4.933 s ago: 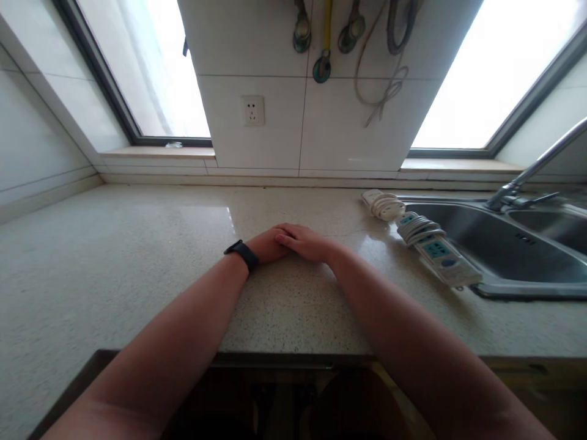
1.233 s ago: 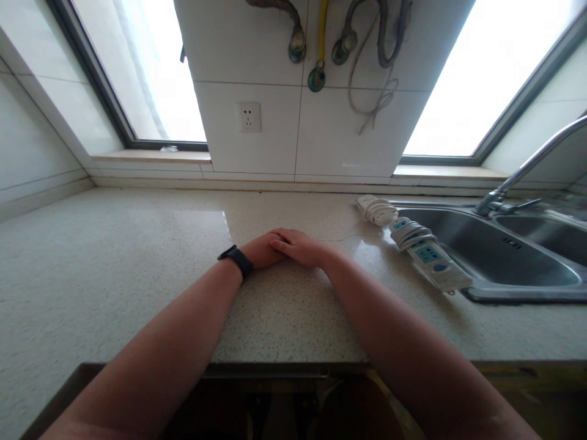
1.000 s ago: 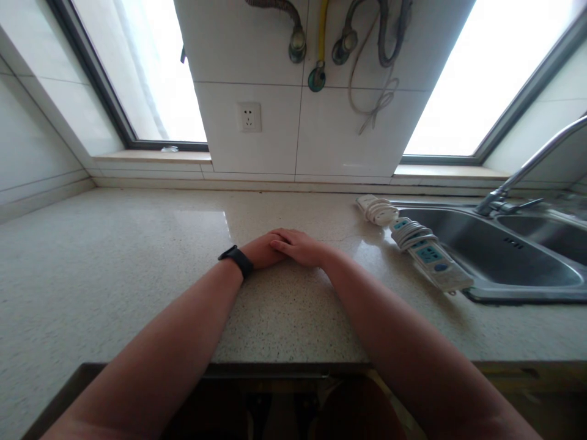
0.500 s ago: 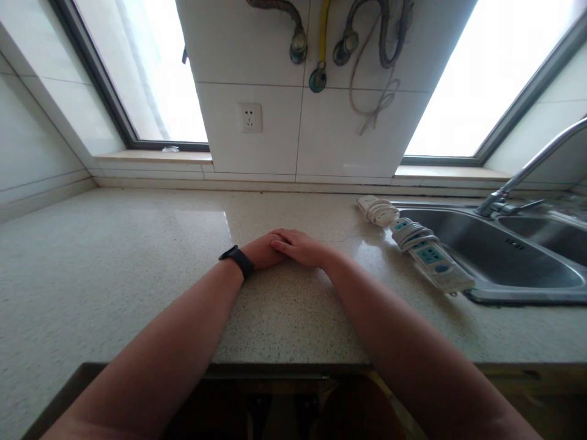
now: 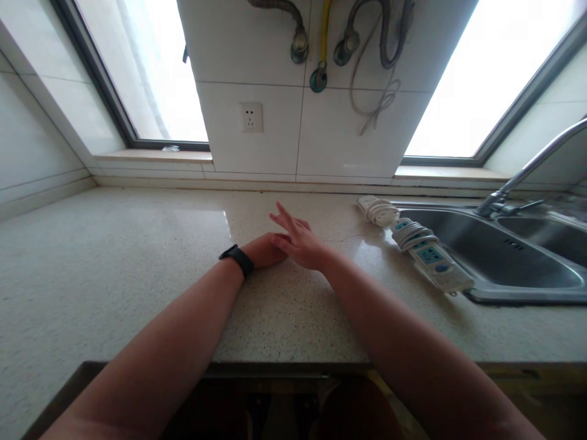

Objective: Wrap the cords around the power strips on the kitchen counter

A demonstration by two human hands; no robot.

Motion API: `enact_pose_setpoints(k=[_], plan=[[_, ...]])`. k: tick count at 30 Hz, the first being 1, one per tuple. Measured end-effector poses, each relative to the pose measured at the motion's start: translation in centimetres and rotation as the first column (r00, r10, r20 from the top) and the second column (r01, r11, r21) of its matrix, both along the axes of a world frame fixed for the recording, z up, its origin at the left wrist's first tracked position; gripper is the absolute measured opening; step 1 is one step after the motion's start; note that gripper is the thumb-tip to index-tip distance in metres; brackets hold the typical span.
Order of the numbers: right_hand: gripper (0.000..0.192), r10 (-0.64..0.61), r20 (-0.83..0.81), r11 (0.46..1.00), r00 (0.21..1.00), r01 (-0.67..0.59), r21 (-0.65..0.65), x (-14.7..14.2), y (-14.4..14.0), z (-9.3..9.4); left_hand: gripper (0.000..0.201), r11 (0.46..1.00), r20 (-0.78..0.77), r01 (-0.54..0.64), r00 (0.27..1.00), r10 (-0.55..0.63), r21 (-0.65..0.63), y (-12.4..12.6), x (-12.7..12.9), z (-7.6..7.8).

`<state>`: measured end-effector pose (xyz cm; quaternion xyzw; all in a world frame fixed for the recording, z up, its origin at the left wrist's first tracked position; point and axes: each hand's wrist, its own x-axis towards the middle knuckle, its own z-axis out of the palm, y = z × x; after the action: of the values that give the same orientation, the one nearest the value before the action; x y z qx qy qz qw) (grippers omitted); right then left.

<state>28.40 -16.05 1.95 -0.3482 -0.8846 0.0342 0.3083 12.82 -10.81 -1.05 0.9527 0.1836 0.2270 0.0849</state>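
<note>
My right hand [image 5: 301,244] is raised a little off the countertop [image 5: 293,311], its fingers spread and pointing up and away, with nothing in it. Its thumb lies across my left hand [image 5: 267,249], which rests on the speckled stone and wears a black wristband [image 5: 237,259]. The left fingers are mostly hidden behind the right hand, so their pose is unclear. To the right lies a white power strip [image 5: 433,260] with blue-green sockets and its cord wound round it. Just behind that, a second white coiled cord [image 5: 380,211] touches or nearly touches it.
A steel double sink [image 5: 499,256] with a curved faucet [image 5: 536,159] is at the right. On the tiled back wall are a socket [image 5: 250,117], a yellow pipe [image 5: 324,36], grey hoses [image 5: 385,36] and a looped thin cord [image 5: 376,110]. Windows stand at both sides.
My right hand's fingers have lifted off my left hand and spread apart, while its thumb stays across it. My left hand and the power strips have not moved.
</note>
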Motion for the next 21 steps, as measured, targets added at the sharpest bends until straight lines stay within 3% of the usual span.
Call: enact_pose_setpoints(k=[3, 6, 9, 13, 21], plan=[[0.065, 0.025, 0.109, 0.997, 0.994, -0.016, -0.078, -0.4, 0.0, -0.3, 0.046, 0.996, 0.021, 0.059, 0.998, -0.058, -0.067, -0.7, 0.2, 1.0], [0.071, 0.001, 0.050, 0.996, 0.999, 0.003, -0.086, -0.6, -0.1, -0.4, 0.047, 0.991, 0.019, 0.072, 0.997, -0.071, -0.112, -1.2, 0.2, 1.6], [0.069, 0.000, 0.082, 0.998, 0.997, 0.004, -0.058, -0.5, -0.2, -0.2, 0.045, 0.989, 0.037, 0.090, 0.996, -0.087, -0.115, -1.3, 0.1, 1.6], [0.078, 0.004, 0.071, 0.993, 0.997, 0.005, -0.117, -0.5, -0.5, 0.0, 0.044, 0.981, 0.052, 0.145, 0.989, -0.139, -0.127, -0.8, 0.0, 1.2], [0.074, -0.057, 0.136, 0.983, 0.989, 0.079, -0.163, -0.5, -0.3, -0.2, 0.046, 0.992, 0.003, 0.057, 0.998, -0.057, -0.116, -0.9, 0.1, 1.2]])
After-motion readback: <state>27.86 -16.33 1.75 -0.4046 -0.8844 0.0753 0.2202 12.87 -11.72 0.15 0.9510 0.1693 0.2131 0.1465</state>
